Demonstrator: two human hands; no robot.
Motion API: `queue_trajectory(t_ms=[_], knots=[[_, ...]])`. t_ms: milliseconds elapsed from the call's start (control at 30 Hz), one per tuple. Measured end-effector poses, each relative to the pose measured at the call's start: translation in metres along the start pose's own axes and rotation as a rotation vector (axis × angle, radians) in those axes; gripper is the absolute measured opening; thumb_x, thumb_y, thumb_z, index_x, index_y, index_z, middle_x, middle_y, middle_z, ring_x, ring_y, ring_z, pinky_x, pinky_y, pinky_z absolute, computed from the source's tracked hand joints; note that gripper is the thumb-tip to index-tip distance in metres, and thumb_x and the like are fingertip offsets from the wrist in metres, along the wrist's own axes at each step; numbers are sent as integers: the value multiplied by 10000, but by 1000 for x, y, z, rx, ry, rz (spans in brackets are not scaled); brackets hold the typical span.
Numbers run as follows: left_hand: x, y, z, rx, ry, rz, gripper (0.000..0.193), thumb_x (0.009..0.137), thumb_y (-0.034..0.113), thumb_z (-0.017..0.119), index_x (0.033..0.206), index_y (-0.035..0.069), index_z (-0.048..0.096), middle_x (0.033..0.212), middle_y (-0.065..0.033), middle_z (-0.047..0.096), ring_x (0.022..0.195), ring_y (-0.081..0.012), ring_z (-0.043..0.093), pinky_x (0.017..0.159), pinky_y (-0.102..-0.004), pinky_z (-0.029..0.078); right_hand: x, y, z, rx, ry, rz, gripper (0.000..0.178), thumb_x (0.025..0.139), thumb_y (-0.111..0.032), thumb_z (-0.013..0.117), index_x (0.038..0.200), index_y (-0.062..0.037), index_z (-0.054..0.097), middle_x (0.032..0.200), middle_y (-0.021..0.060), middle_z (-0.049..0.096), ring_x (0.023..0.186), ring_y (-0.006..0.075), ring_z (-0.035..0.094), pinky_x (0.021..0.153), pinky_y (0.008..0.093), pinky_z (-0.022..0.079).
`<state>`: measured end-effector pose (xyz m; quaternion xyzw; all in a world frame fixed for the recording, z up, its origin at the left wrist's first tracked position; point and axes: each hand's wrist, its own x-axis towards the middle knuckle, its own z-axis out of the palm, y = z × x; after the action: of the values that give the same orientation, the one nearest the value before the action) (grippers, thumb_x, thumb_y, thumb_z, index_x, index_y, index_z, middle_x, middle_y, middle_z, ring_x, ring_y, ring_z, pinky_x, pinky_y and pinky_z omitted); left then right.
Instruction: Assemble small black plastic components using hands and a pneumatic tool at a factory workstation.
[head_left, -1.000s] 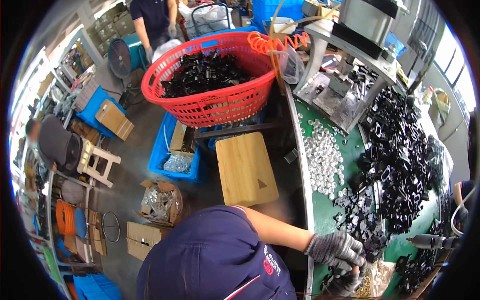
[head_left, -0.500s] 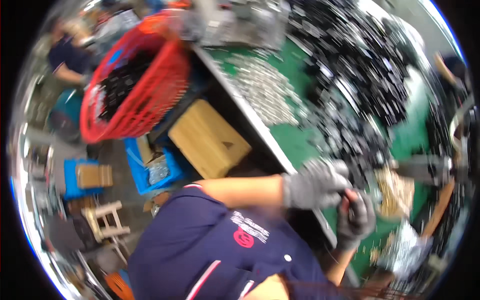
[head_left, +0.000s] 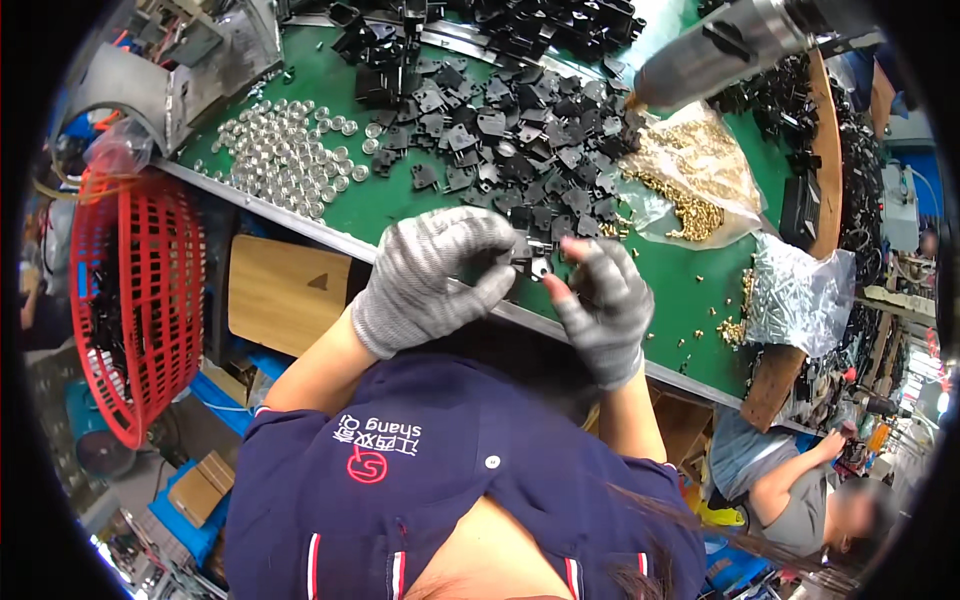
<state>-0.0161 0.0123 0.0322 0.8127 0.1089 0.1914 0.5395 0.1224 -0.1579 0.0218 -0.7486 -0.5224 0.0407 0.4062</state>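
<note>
Both my hands wear grey knit gloves and hover over the near edge of the green bench (head_left: pixel 352 212). My left hand (head_left: pixel 435 280) pinches a small black plastic part (head_left: pixel 527 252) between thumb and forefinger. A small silvery-white round piece (head_left: pixel 541 268) shows at that part's right side. Just right of it is my right hand (head_left: pixel 610 305), its bare thumb and forefinger tips apart and nothing plainly gripped in them. Behind the hands lies a heap of similar black parts (head_left: pixel 500 135). Farther left, many silvery round caps (head_left: pixel 290 160) are spread out.
A bag of brass-coloured small pieces (head_left: pixel 697 215) and a clear bag of silvery screws (head_left: pixel 800 290) lie to the right. A grey powered tool (head_left: pixel 720 55) hangs above the bench. At left stands a red plastic basket (head_left: pixel 150 300); a person (head_left: pixel 790 490) sits at lower right.
The view has turned, so the bench now lies across the top, and the blur has gone. My hands, earlier close together, now show a gap between their fingers, with the black part visible there.
</note>
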Motion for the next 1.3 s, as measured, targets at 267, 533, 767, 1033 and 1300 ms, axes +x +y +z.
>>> queue_trajectory(t_ms=[267,533,767,1033,1300], knots=[[20,-25,10,429,37,447,290,710,103,779,987,88,694,975,-76,708,829,-274,686,736,-380,555,0,16,16,122,-48,77,479,727,-167,836,1160,-51,668,963,111,659,832,267,657,721,349,541],[20,-25,18,421,89,470,238,705,107,762,935,72,714,997,-89,685,831,-286,670,715,-384,550,-3,18,24,336,-10,158,443,738,-120,808,1151,-38,671,964,118,656,823,270,648,731,349,537],[15,-26,26,370,98,389,254,707,13,744,957,36,715,1042,-133,691,892,-312,676,755,-393,556,-8,8,27,331,76,240,416,756,-93,802,1150,-33,682,952,102,658,815,203,646,721,319,527],[16,-36,32,384,203,498,248,674,16,770,911,56,707,1000,-105,694,812,-289,676,693,-378,556,16,75,-33,228,56,491,216,827,-42,744,1039,-13,708,842,76,717,778,143,675,709,277,526],[11,-42,31,353,238,526,255,669,39,795,908,72,713,1009,-103,701,827,-287,686,696,-373,553,45,106,-30,-598,-438,138,188,836,-50,720,1018,-7,701,804,116,710,715,177,679,672,310,533]])
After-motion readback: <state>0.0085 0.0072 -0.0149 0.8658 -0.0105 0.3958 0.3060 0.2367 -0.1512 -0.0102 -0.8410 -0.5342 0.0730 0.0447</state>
